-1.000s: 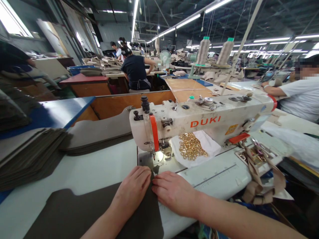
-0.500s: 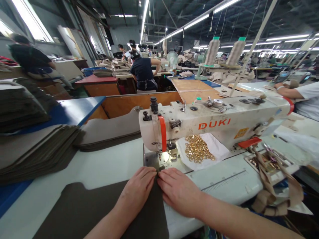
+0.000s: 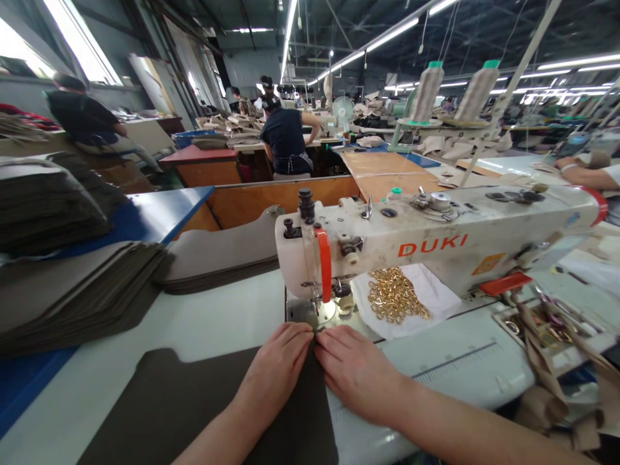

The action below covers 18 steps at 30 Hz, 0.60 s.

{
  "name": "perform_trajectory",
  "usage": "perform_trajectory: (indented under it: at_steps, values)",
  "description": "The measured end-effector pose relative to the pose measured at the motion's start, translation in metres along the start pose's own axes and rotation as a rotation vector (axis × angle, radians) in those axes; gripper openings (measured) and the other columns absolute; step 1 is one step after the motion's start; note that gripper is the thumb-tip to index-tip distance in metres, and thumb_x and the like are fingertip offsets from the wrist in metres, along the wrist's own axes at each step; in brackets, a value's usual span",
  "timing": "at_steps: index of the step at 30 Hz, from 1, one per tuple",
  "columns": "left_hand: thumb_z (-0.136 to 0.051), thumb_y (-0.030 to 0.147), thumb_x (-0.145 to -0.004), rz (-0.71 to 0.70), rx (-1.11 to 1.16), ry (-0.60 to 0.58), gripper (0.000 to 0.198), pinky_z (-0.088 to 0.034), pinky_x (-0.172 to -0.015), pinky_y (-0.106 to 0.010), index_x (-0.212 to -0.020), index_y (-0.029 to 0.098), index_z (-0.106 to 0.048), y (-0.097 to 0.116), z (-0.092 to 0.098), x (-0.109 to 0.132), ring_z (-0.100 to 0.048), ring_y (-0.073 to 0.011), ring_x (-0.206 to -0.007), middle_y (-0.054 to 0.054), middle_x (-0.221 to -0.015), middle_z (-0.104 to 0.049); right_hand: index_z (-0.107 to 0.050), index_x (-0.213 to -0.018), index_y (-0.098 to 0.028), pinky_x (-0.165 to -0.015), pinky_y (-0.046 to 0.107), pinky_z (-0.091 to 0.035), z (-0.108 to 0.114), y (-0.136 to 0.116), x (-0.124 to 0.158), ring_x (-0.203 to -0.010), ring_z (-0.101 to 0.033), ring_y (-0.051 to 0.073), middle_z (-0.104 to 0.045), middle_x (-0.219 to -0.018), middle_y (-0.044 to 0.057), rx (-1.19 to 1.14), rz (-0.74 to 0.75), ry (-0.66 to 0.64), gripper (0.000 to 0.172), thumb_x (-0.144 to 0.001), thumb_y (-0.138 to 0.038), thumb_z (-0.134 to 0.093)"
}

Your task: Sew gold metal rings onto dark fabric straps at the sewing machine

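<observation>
A dark olive-grey fabric panel (image 3: 208,387) lies flat on the pale machine table in front of me. At its far corner, just short of the needle area of a white sewing machine (image 3: 372,239), my left hand (image 3: 276,365) pinches the edge with fingers pressed together. Close on its right, my right hand (image 3: 361,365) is closed at the same corner, its fingertips almost meeting the left ones. Between the fingertips a small bit of material shows, too small to make out. A lit presser-foot area (image 3: 325,313) sits just beyond both hands.
Gold metal rings or clasps (image 3: 394,294) lie on white paper (image 3: 438,294) beside the needle. Stacked fabric panels (image 3: 77,290) stand left; another stack (image 3: 220,252) lies behind the table. A parts tray (image 3: 552,329) with tan straps (image 3: 542,387) is right. Co-workers sit beyond.
The whole view has swung slightly left, so the scene sits further right. Both hands keep their pinch at the panel's corner, with little visible movement relative to the machine.
</observation>
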<state>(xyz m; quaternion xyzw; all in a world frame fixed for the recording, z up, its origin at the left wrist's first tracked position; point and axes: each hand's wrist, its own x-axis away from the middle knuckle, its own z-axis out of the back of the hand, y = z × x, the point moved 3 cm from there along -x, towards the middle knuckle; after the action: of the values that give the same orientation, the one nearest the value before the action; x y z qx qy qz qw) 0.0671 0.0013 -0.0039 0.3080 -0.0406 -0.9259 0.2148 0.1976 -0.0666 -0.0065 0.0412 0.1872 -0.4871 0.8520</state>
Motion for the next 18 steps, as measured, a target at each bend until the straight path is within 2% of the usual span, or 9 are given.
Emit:
perform_trajectory:
  at_steps: [7, 14, 18]
  values:
    - [-0.04, 0.012, -0.092, -0.025, -0.02, 0.012, 0.027, -0.058, -0.078, -0.032, -0.089, 0.017, -0.066, -0.014, -0.013, -0.016, -0.066, -0.0169, -0.081, -0.005, -0.084, -0.071, -0.059, -0.1, -0.01, -0.092, 0.036, -0.043, -0.002, 0.019, -0.009, -0.099, -0.054, 0.023, -0.062, -0.107, 0.01, 0.048, -0.005, -0.038, 0.015, -0.09, -0.018, -0.053]
    - [-0.036, 0.02, -0.096, -0.062, -0.052, 0.09, 0.032, -0.059, -0.074, -0.03, -0.082, 0.017, -0.065, -0.02, -0.012, -0.028, -0.067, -0.0165, -0.075, -0.006, -0.079, -0.072, -0.059, -0.099, -0.011, -0.088, 0.036, -0.044, -0.006, 0.03, -0.016, -0.095, -0.057, 0.022, -0.063, -0.108, 0.011, 0.042, -0.029, -0.018, 0.012, -0.089, -0.014, -0.052]
    - [-0.037, 0.019, -0.096, -0.073, -0.087, 0.081, 0.032, -0.058, -0.076, -0.031, -0.084, 0.017, -0.066, -0.022, -0.012, -0.029, -0.067, -0.0169, -0.074, -0.005, -0.076, -0.072, -0.059, -0.098, -0.011, -0.087, 0.036, -0.045, -0.008, 0.032, -0.018, -0.094, -0.057, 0.022, -0.064, -0.104, 0.01, 0.031, -0.043, -0.017, 0.011, -0.088, -0.012, -0.053]
